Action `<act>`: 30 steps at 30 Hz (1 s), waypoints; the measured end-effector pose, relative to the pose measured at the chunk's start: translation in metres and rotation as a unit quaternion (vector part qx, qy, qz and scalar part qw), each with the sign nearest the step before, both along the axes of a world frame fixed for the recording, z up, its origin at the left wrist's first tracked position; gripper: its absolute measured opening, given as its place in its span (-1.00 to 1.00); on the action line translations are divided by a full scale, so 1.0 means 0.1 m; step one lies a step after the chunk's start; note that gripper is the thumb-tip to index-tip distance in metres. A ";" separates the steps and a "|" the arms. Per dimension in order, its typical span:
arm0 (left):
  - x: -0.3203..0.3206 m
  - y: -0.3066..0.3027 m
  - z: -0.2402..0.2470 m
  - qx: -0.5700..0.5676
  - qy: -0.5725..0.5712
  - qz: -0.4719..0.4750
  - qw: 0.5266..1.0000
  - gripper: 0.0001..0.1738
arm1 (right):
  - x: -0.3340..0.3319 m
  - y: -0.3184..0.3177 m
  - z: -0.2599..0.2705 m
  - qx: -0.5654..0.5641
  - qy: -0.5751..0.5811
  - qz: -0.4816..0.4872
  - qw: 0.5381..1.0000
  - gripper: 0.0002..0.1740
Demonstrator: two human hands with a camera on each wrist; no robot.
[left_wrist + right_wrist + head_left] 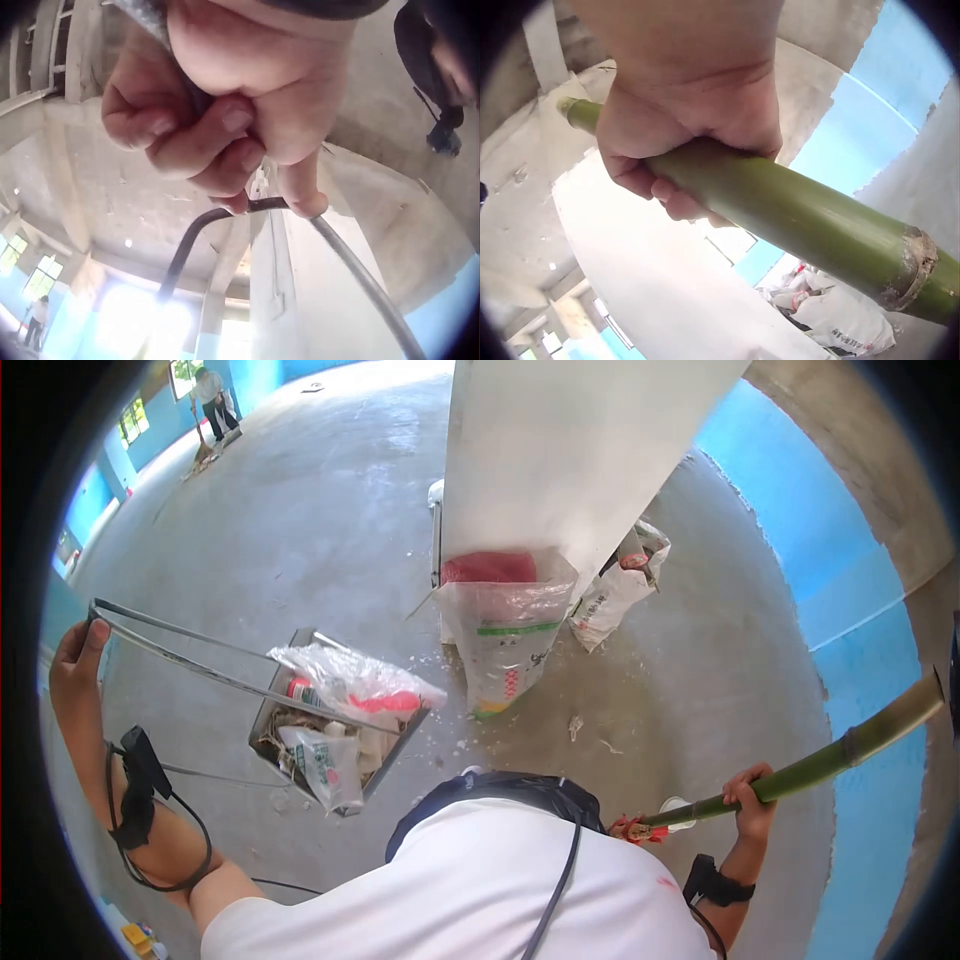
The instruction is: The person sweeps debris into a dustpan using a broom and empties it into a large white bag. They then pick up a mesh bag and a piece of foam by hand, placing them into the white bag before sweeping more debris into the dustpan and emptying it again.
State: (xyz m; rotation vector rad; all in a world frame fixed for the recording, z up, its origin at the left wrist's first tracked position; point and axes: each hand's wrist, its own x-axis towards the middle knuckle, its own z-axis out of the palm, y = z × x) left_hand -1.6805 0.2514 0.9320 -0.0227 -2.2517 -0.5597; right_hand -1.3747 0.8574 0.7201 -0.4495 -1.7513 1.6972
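My left hand [80, 660] is raised at the far left and grips the bend of a long metal handle [367, 285]. That handle runs down to a grey metal dustpan [272, 705] low in front of me. Inside lie a clear plastic bag [330, 668], a white printed bag [330, 772] and other rubbish. On the right, my right hand [750, 802] wraps round a thick green bamboo pole [780, 202], its fingers curled underneath. The pole slants from upper right toward my body; red material [640, 830] surrounds its lower end, and what lies beyond is hidden.
A white pillar [570, 450] rises ahead. At its foot stand a white sack [510, 650] with a red rim and a second filled sack [605, 605]. Debris [575, 728] lies scattered on the concrete floor. Far left, a person [212, 405] holds a broom. A blue wall [850, 540] runs along the right.
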 end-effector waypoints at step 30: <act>0.34 2.53 1.38 0.023 -0.050 0.145 0.988 -0.41 | -3.77 0.59 -1.46 0.332 -0.242 0.496 0.765 0.09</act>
